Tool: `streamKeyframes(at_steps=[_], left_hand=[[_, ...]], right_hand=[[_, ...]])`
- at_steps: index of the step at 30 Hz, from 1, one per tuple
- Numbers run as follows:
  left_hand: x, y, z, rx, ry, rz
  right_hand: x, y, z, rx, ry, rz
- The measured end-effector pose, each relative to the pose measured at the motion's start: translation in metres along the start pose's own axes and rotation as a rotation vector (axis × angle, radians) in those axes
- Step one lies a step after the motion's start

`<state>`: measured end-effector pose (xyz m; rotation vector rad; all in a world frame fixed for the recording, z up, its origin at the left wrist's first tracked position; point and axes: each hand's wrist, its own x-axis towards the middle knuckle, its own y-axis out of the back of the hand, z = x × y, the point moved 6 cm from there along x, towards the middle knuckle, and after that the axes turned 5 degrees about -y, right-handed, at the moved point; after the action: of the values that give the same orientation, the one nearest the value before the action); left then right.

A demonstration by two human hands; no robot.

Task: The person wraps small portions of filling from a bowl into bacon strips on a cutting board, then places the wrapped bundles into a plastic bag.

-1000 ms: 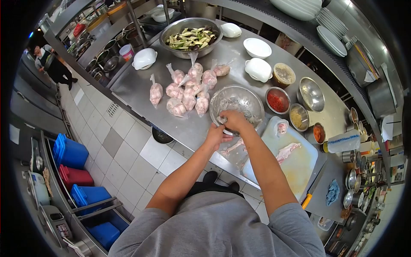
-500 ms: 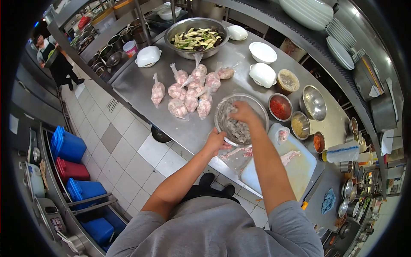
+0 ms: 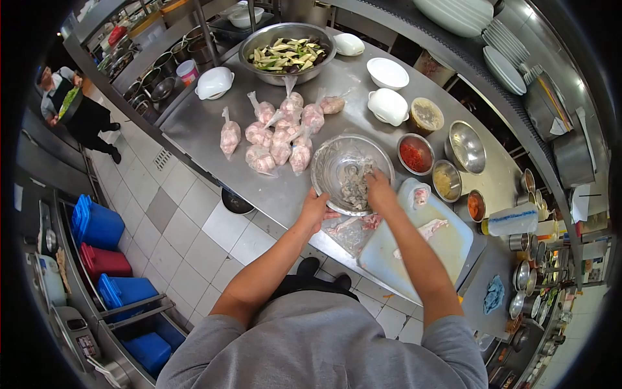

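Note:
A steel bowl stands on the metal counter, with a grey, wet mixture on its right side. My left hand is closed on the bowl's near left rim. Inside the bowl, at the right, my right hand has its fingers in the grey mixture; the fingertips are partly hidden. Raw meat pieces lie just below the bowl. To the right is a white cutting board with a strip of meat and a plastic bag at its corner.
Tied bags of pink meat stand left of the bowl. Behind are a large bowl of cut vegetables and white dishes. Small bowls of red and yellowish food are at the right. A person stands far left, holding a tray.
My right hand has moved from the bowl's middle to its right side, and the grey mixture is now gathered there. The person at the left has come nearer.

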<state>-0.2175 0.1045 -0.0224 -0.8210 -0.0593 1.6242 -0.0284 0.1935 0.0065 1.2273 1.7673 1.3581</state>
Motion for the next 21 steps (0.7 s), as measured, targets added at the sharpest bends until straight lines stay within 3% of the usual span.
streamKeyframes(at_steps=[3,5,6,8,12,14,18,20,21], left_hand=[[-0.008,-0.003,-0.003,-0.047,-0.032,0.027],[-0.007,0.002,-0.008,-0.011,-0.019,-0.002],[-0.009,0.005,-0.009,-0.007,-0.022,-0.004],[-0.012,0.004,-0.008,-0.028,-0.006,-0.028],[-0.019,-0.004,-0.013,0.01,0.018,-0.087],[-0.02,-0.003,-0.017,0.042,0.032,-0.077],[-0.015,-0.006,-0.02,0.002,0.039,-0.063],[-0.014,-0.009,-0.014,-0.014,0.033,-0.089],[-0.014,-0.008,-0.012,-0.018,0.029,-0.086]], right_hand=[[-0.012,-0.015,-0.023,-0.01,-0.172,0.193],[-0.012,-0.006,-0.045,0.294,-0.172,-0.158],[-0.009,0.003,-0.042,0.296,-0.172,-0.154],[0.003,0.01,-0.03,0.228,-0.056,-0.467],[0.039,0.011,-0.001,-0.1,-0.117,-0.387],[0.052,0.025,0.002,0.051,-0.168,0.091],[0.05,0.005,-0.033,0.125,-0.069,-0.12],[0.038,-0.005,-0.055,0.02,-0.042,-0.332],[0.038,-0.008,-0.056,0.018,-0.037,-0.333]])
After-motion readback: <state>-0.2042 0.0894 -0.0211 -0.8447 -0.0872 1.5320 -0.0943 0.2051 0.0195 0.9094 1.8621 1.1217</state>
